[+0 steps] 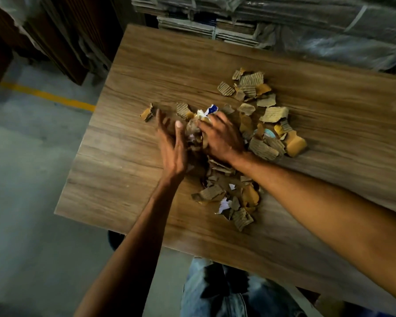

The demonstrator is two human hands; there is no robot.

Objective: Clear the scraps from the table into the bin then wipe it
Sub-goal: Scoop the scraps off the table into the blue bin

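Many scraps (249, 124) between both hands.

Dim overall; left hand (172, 147) motion-blurred; wide-angle bending at edges; corners perhaps vignetted.

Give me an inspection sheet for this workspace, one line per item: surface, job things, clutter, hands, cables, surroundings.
Surface: wooden table, bare at left, not yet cleared.
Job's things: torn cardboard scraps spread across the middle; one stray scrap apart at left; yellow sponge at the right edge of the pile; no bin identifiable.
Clutter: white and blue paper bits among the scraps.
Hands: left hand open, cupped toward the pile; right hand palm down, pushing a clump of scraps toward it.
Cables: nothing seen.
Surroundings: wrapped stacks behind the table; grey floor with yellow line at left.
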